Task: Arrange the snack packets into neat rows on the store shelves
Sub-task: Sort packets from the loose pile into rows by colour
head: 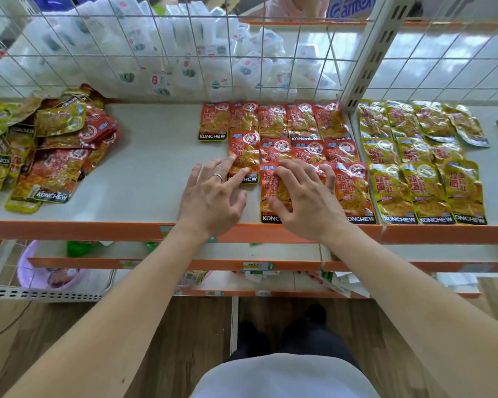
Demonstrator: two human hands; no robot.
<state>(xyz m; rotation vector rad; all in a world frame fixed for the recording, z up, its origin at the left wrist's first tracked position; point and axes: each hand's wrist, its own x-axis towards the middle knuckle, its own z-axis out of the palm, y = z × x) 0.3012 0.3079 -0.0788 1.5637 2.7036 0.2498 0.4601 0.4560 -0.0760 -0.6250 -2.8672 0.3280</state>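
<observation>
Red packets (273, 193) lie under the flat, spread left hand (213, 196) and right hand (305, 199).

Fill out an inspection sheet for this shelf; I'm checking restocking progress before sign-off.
Surface: white shelf with orange front edge, partly bare in the middle.
Job's things: red foil snack packets in rows; yellow foil packets in rows to the right.
Clutter: unsorted heap of red and yellow packets at left.
Grippers: left hand fingers on a red packet; right hand pressing a front-row red packet.
Cables: thin dark cable on the floor, lower left.
Surroundings: white wire grid backing, white pouches behind.
</observation>
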